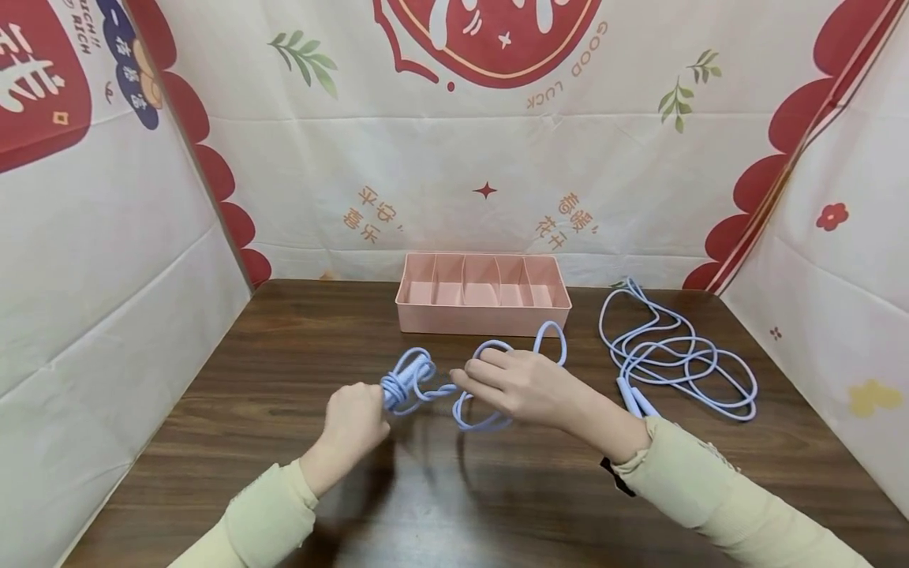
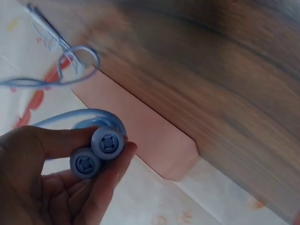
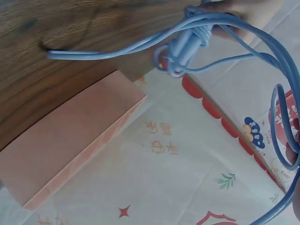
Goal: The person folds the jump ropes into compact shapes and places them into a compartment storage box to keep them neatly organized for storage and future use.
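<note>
My left hand (image 1: 355,420) grips the two light blue handles (image 2: 108,142) of a jump rope side by side, their round ends facing the left wrist camera. Several turns of the cord (image 3: 201,35) are wound round these handles. To the right, my right hand (image 1: 529,386) holds the loose part of the same cord between thumb and fingers. Loops of it hang below and stick up above the hand, and a stretch of cord (image 1: 442,390) runs across to the wound handles. In the right wrist view the right fingers show only at the edge.
Behind the hands stands a pink box (image 1: 483,319) with several compartments. A second blue jump rope lies loosely coiled on the right of the dark wooden table (image 1: 284,355), its handles (image 1: 628,397) near the right sleeve. Printed white cloth (image 1: 440,158) encloses the back and sides.
</note>
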`<state>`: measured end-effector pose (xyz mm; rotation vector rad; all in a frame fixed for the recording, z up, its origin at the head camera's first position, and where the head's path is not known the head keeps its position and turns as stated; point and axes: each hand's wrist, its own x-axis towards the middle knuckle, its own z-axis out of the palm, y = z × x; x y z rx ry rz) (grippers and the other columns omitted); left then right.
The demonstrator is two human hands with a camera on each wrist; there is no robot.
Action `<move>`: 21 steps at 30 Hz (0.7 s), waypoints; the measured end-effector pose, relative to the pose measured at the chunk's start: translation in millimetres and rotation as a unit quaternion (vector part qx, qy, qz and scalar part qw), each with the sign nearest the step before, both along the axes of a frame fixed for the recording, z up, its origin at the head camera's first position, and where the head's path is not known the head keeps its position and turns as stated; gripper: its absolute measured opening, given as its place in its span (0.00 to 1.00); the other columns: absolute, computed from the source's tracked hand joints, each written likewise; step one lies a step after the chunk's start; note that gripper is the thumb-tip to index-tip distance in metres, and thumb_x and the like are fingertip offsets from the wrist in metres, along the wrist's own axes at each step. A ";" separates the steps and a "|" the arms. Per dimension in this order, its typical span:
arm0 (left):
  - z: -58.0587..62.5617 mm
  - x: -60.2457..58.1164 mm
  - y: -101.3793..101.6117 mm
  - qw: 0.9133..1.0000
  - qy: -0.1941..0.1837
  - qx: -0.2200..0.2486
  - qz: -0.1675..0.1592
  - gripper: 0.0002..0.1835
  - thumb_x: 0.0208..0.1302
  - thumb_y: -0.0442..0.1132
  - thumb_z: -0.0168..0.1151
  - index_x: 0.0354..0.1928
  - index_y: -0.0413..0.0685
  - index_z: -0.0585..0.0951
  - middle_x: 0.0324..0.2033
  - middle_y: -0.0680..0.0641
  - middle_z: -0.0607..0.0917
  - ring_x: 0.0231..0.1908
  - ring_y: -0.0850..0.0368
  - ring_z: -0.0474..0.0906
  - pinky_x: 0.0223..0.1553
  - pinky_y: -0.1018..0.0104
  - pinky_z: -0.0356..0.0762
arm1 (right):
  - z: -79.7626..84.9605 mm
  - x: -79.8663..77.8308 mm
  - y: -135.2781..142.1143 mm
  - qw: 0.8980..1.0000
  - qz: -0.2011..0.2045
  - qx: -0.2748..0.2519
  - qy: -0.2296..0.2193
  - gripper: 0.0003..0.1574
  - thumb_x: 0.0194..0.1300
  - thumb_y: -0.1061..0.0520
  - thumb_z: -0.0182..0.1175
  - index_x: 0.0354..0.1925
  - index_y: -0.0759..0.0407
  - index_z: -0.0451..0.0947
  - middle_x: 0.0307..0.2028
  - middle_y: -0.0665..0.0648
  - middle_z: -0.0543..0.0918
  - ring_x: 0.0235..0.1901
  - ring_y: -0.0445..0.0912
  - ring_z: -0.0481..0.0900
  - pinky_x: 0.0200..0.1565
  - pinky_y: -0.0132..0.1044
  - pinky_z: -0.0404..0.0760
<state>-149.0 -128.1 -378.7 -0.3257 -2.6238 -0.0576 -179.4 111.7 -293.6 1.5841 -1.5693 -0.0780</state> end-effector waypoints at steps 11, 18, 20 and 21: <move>16.7 -28.5 -52.2 0.945 0.014 0.309 0.103 0.09 0.48 0.39 0.65 0.17 0.45 0.77 0.15 0.44 0.81 0.16 0.49 0.71 0.20 0.56 0.64 | -38.8 4.8 17.3 0.966 -0.046 -0.064 -0.247 0.20 0.69 0.48 0.45 0.36 0.57 0.80 0.20 0.44 0.72 0.17 0.33 0.66 0.19 0.25 0.68; 30.5 -26.0 -49.2 0.859 -0.011 0.510 0.043 0.10 0.54 0.35 0.64 0.36 0.35 0.83 0.30 0.36 0.84 0.20 0.77 0.74 0.22 0.78 0.71 | -62.0 8.4 20.7 0.890 -0.134 0.020 -0.435 0.23 0.63 0.54 0.55 0.56 0.58 0.72 0.24 0.44 0.81 0.19 0.31 0.68 0.25 0.27 0.72; 32.6 -23.4 -45.2 0.854 0.009 0.520 0.026 0.09 0.53 0.33 0.64 0.35 0.35 0.83 0.28 0.37 0.84 0.20 0.79 0.73 0.18 0.79 0.68 | -66.1 8.6 18.3 0.871 -0.146 0.058 -0.466 0.21 0.63 0.56 0.54 0.54 0.58 0.73 0.23 0.43 0.79 0.20 0.31 0.67 0.26 0.27 0.71; 33.8 -21.6 -43.0 0.857 0.021 0.515 0.019 0.08 0.52 0.33 0.64 0.34 0.36 0.83 0.27 0.38 0.84 0.20 0.80 0.72 0.17 0.79 0.65 | -67.9 8.3 16.9 0.864 -0.146 0.071 -0.476 0.18 0.63 0.57 0.55 0.51 0.57 0.75 0.23 0.44 0.78 0.21 0.31 0.68 0.26 0.27 0.71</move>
